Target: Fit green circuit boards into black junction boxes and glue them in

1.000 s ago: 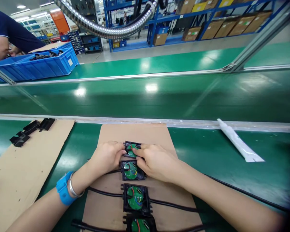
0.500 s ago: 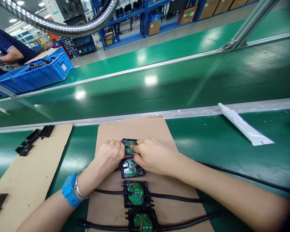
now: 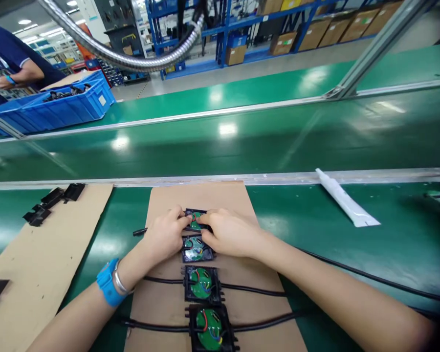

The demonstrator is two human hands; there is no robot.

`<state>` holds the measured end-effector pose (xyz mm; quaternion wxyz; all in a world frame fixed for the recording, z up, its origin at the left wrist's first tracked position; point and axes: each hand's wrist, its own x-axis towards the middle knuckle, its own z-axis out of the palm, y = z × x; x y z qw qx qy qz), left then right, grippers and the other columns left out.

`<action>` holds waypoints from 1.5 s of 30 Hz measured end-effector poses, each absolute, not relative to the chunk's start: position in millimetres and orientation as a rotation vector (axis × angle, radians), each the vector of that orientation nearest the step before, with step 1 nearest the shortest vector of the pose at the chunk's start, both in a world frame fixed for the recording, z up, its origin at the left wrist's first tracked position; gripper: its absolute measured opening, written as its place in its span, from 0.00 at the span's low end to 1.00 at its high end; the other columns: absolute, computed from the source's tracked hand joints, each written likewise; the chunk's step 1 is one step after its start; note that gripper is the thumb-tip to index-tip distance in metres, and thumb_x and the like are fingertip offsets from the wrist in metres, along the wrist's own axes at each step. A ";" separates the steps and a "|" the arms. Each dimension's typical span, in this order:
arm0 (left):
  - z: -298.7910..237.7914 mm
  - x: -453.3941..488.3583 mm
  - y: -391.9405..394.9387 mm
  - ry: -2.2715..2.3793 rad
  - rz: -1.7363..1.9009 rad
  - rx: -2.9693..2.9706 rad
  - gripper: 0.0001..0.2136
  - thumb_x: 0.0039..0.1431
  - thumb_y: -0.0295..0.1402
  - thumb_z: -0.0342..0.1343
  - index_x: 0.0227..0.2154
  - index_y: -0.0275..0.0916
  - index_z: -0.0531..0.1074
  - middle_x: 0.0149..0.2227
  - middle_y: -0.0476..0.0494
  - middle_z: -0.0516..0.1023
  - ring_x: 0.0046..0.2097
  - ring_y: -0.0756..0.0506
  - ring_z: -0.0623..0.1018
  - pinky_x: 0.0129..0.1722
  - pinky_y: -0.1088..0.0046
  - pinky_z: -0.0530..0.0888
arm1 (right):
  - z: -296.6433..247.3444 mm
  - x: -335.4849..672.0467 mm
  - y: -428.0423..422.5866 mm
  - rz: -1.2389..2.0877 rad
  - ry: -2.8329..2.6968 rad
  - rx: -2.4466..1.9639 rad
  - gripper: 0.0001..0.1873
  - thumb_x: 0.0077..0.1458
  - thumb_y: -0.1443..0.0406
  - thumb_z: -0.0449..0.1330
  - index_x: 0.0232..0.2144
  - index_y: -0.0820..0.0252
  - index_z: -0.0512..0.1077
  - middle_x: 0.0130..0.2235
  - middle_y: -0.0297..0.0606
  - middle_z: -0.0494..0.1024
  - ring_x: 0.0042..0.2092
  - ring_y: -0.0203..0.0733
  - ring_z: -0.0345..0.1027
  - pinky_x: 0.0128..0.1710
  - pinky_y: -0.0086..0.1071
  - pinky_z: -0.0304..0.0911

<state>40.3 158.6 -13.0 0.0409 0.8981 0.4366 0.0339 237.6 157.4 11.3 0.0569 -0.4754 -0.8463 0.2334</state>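
Note:
Four black plastic housings with green circuit boards lie in a column on a cardboard sheet (image 3: 238,298). At the farthest housing (image 3: 195,226), my left hand (image 3: 165,232) grips the left side, its index fingertip on the board. From the right, my right hand (image 3: 232,232) holds the same housing, index fingertip on the board and thumb lower, near the second housing (image 3: 197,249). Coloured wires cross the boards. Below sit the third housing (image 3: 202,284) and the nearest housing (image 3: 210,330), with black cables leaving both sides. My fingers partly cover the farthest housing.
A white tube (image 3: 346,198) lies on the green bench at right. Several black plastic parts (image 3: 51,198) rest on another cardboard sheet (image 3: 47,254) at left. A metal rail (image 3: 278,178) runs behind. Beyond are a blue crate (image 3: 73,110), a person (image 3: 25,68) and a flexible metal hose (image 3: 132,62).
My left index finger has moved from the housing's edge onto its board. A black cable end now shows left of my left hand. The camera view has shifted slightly.

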 end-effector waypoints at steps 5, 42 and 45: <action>0.9 40.9 161.3 1.307 0.201 2.728 0.18 0.57 0.21 0.45 0.47 0.38 0.73 0.45 0.41 0.73 0.38 0.45 0.77 0.39 0.67 0.76 | 17.0 247.4 159.0 0.867 -2.555 -1.360 0.23 0.49 0.66 0.55 0.49 0.58 0.72 0.36 0.39 0.79 0.34 0.42 0.70 0.32 0.31 0.59; -14.7 48.2 159.1 1.005 0.261 2.746 0.18 0.55 0.20 0.49 0.48 0.40 0.69 0.36 0.45 0.72 0.39 0.44 0.71 0.38 0.67 0.68 | -16.0 254.1 153.5 0.258 -2.740 -1.384 0.10 0.56 0.73 0.46 0.29 0.60 0.65 0.28 0.37 0.69 0.30 0.39 0.62 0.29 0.32 0.52; -15.7 50.6 160.9 1.000 0.236 2.731 0.15 0.52 0.20 0.50 0.42 0.39 0.73 0.39 0.43 0.71 0.41 0.43 0.71 0.38 0.66 0.66 | -18.1 249.3 153.5 0.093 -2.819 -1.389 0.11 0.54 0.74 0.47 0.31 0.61 0.68 0.29 0.40 0.71 0.30 0.41 0.63 0.27 0.33 0.48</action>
